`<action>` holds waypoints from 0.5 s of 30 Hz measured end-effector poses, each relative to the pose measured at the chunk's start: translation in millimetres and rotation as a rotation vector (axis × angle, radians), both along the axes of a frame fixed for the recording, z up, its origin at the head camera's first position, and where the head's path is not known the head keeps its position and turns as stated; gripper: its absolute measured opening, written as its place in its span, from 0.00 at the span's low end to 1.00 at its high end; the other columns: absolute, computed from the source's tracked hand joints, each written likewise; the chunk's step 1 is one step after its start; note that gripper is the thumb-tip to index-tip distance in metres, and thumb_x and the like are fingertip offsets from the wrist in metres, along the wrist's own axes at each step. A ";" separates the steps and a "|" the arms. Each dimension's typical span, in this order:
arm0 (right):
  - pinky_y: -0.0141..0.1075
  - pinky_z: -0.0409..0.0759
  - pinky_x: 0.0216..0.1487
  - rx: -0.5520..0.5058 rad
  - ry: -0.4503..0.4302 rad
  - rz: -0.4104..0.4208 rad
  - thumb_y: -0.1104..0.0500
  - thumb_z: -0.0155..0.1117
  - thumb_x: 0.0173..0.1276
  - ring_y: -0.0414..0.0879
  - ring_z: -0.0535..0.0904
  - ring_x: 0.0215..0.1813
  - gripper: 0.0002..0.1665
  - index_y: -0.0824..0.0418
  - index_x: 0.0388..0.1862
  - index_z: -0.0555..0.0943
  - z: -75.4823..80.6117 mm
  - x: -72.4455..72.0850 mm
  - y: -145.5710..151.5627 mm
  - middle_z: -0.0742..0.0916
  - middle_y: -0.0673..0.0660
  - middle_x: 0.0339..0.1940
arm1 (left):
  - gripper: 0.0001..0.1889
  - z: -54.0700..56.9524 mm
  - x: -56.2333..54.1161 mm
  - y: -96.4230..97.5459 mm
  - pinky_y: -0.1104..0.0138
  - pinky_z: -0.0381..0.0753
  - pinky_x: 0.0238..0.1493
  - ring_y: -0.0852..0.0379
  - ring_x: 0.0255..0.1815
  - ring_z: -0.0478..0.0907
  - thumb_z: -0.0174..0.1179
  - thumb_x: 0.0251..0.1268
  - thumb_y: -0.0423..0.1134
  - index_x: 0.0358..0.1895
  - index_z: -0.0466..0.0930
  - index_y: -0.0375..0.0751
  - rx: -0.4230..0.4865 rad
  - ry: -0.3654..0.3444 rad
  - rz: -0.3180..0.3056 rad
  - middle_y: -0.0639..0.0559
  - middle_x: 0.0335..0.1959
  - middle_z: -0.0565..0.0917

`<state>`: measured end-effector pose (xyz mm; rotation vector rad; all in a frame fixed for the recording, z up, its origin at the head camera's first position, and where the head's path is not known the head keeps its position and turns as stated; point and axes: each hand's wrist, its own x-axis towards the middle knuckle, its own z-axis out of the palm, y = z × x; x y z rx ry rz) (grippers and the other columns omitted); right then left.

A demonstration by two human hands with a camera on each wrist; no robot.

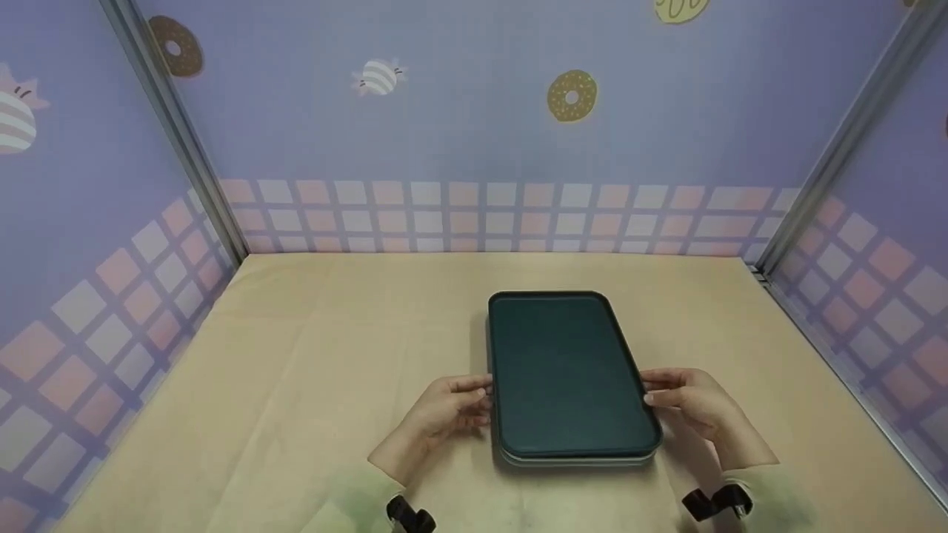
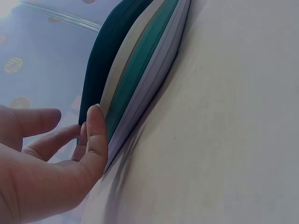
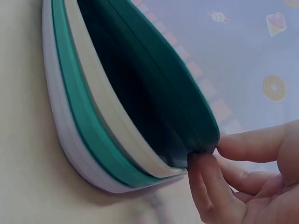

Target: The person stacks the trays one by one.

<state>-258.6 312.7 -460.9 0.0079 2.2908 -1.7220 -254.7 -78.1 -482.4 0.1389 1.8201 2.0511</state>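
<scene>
A dark green rectangular tray [image 1: 566, 370], rounded at the corners, tops a stack of similar pieces. Beneath it show a cream layer [image 3: 114, 112], a teal layer [image 3: 79, 102] and a lavender layer [image 3: 65, 135]. My right hand [image 1: 685, 400] pinches the dark green tray's right edge between thumb and fingers; there, a dark gap separates it from the cream layer. At the stack's left side, my left hand [image 1: 448, 407] touches the layers with its fingers. Its thumb [image 2: 42, 120] stands apart from the tray in the left wrist view.
The stack stands on a table with a pale yellow cover [image 1: 333, 348]. Patterned lilac panels [image 1: 459, 141] enclose the back and both sides, with metal posts [image 1: 174, 133] at the corners.
</scene>
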 end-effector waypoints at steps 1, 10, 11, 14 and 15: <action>0.26 0.84 0.52 0.014 -0.004 -0.009 0.70 0.65 0.68 0.39 0.82 0.53 0.33 0.81 0.70 0.69 -0.3 0.1 -0.2 0.84 0.62 0.60 | 0.22 -0.4 -0.1 0.2 0.68 0.88 0.41 0.60 0.37 0.82 0.52 0.77 0.28 0.70 0.71 0.25 -0.001 0.000 -0.003 0.48 0.48 0.86; 0.30 0.84 0.44 0.124 -0.013 -0.037 0.71 0.66 0.66 0.42 0.81 0.47 0.29 0.77 0.66 0.74 -1.9 -0.6 -0.5 0.85 0.61 0.54 | 0.22 -1.9 0.3 0.9 0.67 0.88 0.44 0.59 0.37 0.81 0.52 0.77 0.27 0.71 0.70 0.25 -0.019 0.009 -0.034 0.48 0.48 0.84; 0.30 0.84 0.43 0.128 -0.011 -0.033 0.71 0.66 0.66 0.42 0.81 0.46 0.29 0.77 0.66 0.74 -1.7 -0.7 -0.8 0.86 0.60 0.53 | 0.23 -1.5 0.5 0.7 0.67 0.89 0.44 0.59 0.37 0.81 0.52 0.77 0.28 0.71 0.70 0.25 -0.028 0.018 -0.041 0.48 0.48 0.83; 0.30 0.84 0.41 0.132 -0.003 -0.026 0.72 0.66 0.65 0.43 0.81 0.44 0.29 0.77 0.65 0.75 -1.2 -0.6 -2.3 0.86 0.58 0.49 | 0.23 0.0 1.3 0.0 0.67 0.89 0.45 0.60 0.38 0.81 0.52 0.78 0.29 0.72 0.69 0.26 -0.055 0.039 -0.051 0.46 0.49 0.83; 0.30 0.85 0.41 0.135 0.000 -0.022 0.73 0.66 0.65 0.43 0.81 0.44 0.28 0.78 0.65 0.75 -0.9 -0.3 -2.8 0.86 0.57 0.48 | 0.23 0.1 1.5 -0.2 0.67 0.89 0.45 0.60 0.38 0.81 0.52 0.78 0.29 0.72 0.69 0.27 -0.064 0.044 -0.053 0.45 0.50 0.83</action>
